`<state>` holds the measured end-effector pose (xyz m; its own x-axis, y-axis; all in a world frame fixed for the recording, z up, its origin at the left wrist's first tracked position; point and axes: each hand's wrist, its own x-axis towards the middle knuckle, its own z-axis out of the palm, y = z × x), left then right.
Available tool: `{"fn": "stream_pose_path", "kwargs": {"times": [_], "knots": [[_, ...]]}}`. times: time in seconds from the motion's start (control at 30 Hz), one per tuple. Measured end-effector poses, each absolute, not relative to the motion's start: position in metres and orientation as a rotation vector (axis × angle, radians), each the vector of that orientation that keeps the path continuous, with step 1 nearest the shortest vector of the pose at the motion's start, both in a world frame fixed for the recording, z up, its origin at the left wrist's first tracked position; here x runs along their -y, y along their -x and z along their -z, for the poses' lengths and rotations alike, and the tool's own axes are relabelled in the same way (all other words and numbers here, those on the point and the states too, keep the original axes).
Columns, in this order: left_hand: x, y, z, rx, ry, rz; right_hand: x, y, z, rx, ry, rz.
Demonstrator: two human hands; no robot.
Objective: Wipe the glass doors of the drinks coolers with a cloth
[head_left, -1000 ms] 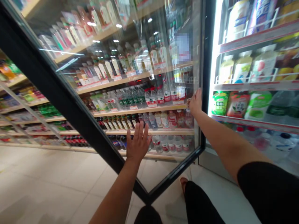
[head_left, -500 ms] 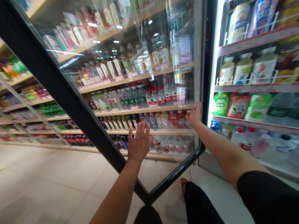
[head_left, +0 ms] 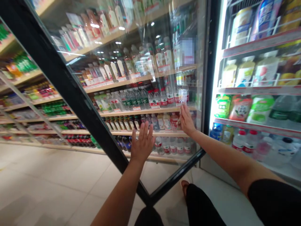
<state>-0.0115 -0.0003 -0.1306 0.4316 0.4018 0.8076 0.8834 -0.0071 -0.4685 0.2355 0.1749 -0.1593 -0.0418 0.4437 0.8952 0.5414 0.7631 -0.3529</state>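
Note:
A black-framed glass cooler door (head_left: 70, 91) stands swung out in front of me. My left hand (head_left: 142, 142) lies flat against its glass, fingers stretched upward, holding nothing. My right hand (head_left: 186, 121) also presses flat on the glass, a little higher and further right, near the hinge-side frame (head_left: 209, 78). Its fingers are extended and nothing is in them. Through the glass I see store shelves (head_left: 145, 111) lined with bottled drinks.
The lit cooler interior (head_left: 258, 88) at right holds cartons, pouches and water bottles on wire-fronted shelves. Pale floor tiles (head_left: 47, 182) spread at lower left. My dark-trousered legs and one foot (head_left: 185, 185) stand near the door's lower corner.
My right hand has slid down and left from the door's right edge onto the glass. The left hand stays flat on the glass, slightly shifted. The view has tilted a little.

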Motion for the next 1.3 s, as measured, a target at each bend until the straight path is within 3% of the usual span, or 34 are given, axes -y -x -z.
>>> {"fn": "stream_pose_path", "kwargs": {"times": [0.2, 0.43, 0.5, 0.7, 0.93, 1.17, 1.3], "knots": [[0.001, 0.012, 0.129, 1.134, 1.587, 0.561, -0.198, -0.229, 0.058, 1.483, 0.870, 0.157], [0.000, 0.012, 0.130, 1.121, 1.585, 0.555, -0.133, -0.192, 0.143, 1.929, 0.553, 0.330], [0.000, 0.012, 0.130, 1.115, 1.588, 0.565, -0.145, -0.200, 0.132, 1.830, 0.583, 0.317], [0.000, 0.013, 0.130, 1.135, 1.595, 0.559, -0.165, -0.188, 0.037, 1.563, 0.680, 0.280], [0.000, 0.013, 0.130, 1.136, 1.608, 0.575, -0.116, -0.164, 0.082, 1.976, 0.505, 0.446], [0.001, 0.013, 0.131, 1.181, 1.684, 0.615, -0.121, -0.141, -0.007, 1.721, 0.621, 0.398], [0.001, 0.014, 0.132, 1.186, 1.698, 0.619, -0.105, -0.139, 0.026, 2.049, 0.456, 0.534]]}}
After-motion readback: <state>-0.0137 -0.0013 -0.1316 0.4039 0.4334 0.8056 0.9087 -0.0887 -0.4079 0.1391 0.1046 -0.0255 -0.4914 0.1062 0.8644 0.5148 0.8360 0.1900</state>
